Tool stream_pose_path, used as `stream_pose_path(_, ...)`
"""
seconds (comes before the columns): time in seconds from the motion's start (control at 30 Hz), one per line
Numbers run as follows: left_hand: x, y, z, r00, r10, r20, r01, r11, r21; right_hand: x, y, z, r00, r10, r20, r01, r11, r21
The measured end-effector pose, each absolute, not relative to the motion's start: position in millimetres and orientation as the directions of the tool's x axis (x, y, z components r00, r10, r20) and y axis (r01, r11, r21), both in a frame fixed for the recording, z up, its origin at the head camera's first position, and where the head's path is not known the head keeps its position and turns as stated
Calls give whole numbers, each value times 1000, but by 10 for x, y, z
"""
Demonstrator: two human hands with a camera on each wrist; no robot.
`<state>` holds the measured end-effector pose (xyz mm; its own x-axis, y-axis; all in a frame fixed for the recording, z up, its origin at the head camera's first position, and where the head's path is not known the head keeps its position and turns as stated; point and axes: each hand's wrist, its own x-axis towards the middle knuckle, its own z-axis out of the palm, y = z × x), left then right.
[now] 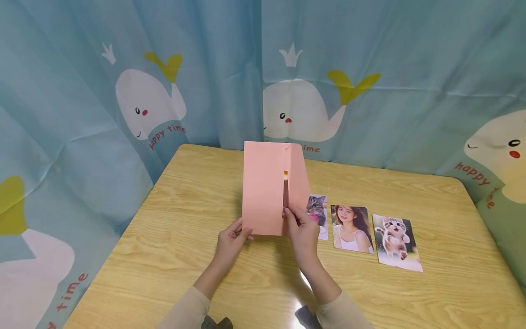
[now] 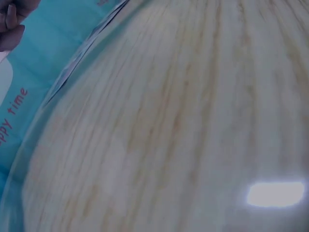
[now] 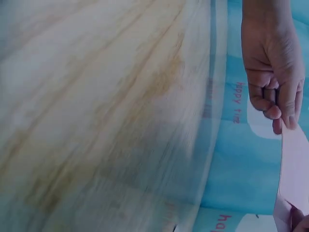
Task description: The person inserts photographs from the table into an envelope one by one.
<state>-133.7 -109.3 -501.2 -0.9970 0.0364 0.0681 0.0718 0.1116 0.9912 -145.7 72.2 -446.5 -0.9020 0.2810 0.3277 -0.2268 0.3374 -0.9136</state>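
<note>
Both hands are up over the middle of the wooden desk [image 1: 197,192], holding a pink folded card [image 1: 263,187] on end, its lower edge just above the desk top. The left hand [image 1: 232,240] has the card's bottom left corner, thumb on the near face and fingers curled behind: a pinching grip on the card. The right wrist view shows that same left hand [image 3: 273,77] from the side, fingertips closed on the card's edge [image 3: 294,169]. The right hand [image 1: 302,233] pinches the lower edge of the narrower right-hand flap, fingers pressed together on the paper right where a dark gap runs up between the two pink panels. At the top of that gap sits a small orange spot [image 1: 286,173]; I can't tell what it is.

Behind the right hand, three photos lie flat in a row on the desk. A grey cat photo [image 1: 318,208] is half hidden by the hand and the flap. Beside it there's a portrait photo [image 1: 352,228], then a kitten photo [image 1: 396,242] at the far right, slightly turned. A blue whale curtain [image 1: 370,68] hangs behind. The left wrist camera catches only blurred desk grain and curtain.
</note>
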Motion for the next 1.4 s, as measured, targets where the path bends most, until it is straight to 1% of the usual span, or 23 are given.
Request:
stream_pose_path(0.07, -1326, -1094, -5011, -997, 29, 74, 76, 106, 991, -1442, 720, -4455, -888, 277, 368, -245, 394, -886)
stream_pose_path(0.17, -1306, -1095, -5008, -997, 28, 78, 80, 96, 992, -1432, 734, -4472, -891, 277, 360, -231, 406, -884)
stream_pose_path(0.37, -1304, -1084, -5042, -991, 33, 131, 134, 96, 986, -1436, 754, -4496, -921, 263, 288, -197, 324, -925)
stream_pose_path(0.47, -1318, -1068, -5055, -988, 25, 150, 152, 85, 985, -1446, 746, -4509, -924, 267, 274, -193, 293, -937)
stream_pose_path(0.57, -1317, -1060, -5059, -990, 26, 142, 144, 92, 985, -1460, 744, -4526, -929, 268, 254, -179, 276, -944)
stream_pose_path(0.73, -1308, -1067, -5077, -994, 18, 106, 107, 124, 987, -1467, 766, -4530, -956, 243, 163, -108, 227, -968)
stream_pose_path(0.8, -1308, -1066, -5091, -995, 7, 96, 96, 129, 987, -1459, 777, -4530, -962, 229, 151, -95, 239, -966)
stream_pose_path(0.93, -1300, -1053, -5115, -997, -8, 77, 75, 118, 990, -1424, 798, -4525, -950, 230, 209, -138, 293, -946)
stream_pose_path(1.07, -1290, -1041, -5125, -997, -8, 72, 71, 104, 992, -1401, 829, -4528, -916, 248, 316, -228, 325, -918)
stream_pose_path(1.17, -1286, -1037, -5119, -997, -4, 73, 72, 106, 992, -1394, 869, -4532, -896, 254, 364, -272, 334, -903)
stream_pose_path(1.3, -1277, -1039, -5114, -997, 3, 81, 81, 92, 992, -1373, 945, -4555, -888, 267, 375, -287, 316, -904)
stream_pose_path(1.4, -1264, -1061, -5110, -995, -2, 97, 97, 85, 992, -1360, 990, -4569, -898, 262, 354, -283, 275, -919)
